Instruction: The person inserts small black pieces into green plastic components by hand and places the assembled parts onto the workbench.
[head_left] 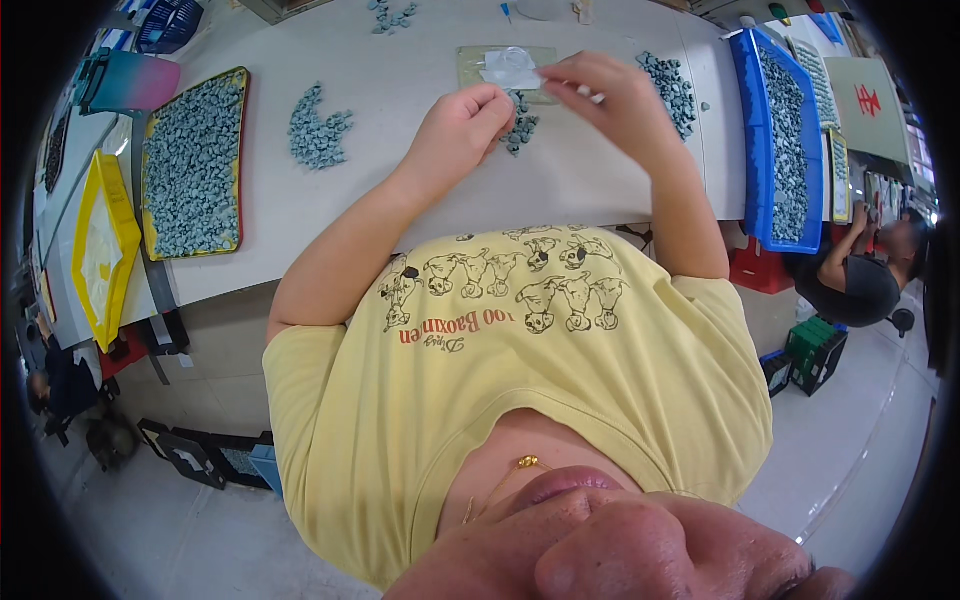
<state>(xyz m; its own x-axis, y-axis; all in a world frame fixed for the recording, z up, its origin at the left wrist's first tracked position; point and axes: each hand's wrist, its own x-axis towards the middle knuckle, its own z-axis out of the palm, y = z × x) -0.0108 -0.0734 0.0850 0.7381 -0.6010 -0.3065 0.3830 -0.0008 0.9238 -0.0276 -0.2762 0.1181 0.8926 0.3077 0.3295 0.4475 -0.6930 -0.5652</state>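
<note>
Close to the middle of the white table, my left hand [465, 128] is closed in a pinch, and what its fingertips hold is too small to make out. Beside those fingertips lies a small heap of blue-grey lumpy pieces [519, 132]. My right hand [615, 100] is slightly blurred, its thumb and fingers drawn together by a small whitish bit I cannot name. White spots show at its lower fingers. Just beyond both hands sits a flat greenish pad [475, 68] with a white sheet [510, 72] and a clear round thing on top.
More blue-grey heaps lie left [320, 130] and right [672, 95]. A yellow-rimmed tray [243, 160] full of such pieces stands left, near a yellow frame [125, 230]. At right is a blue bin [750, 150]; beyond it sits another person [860, 270].
</note>
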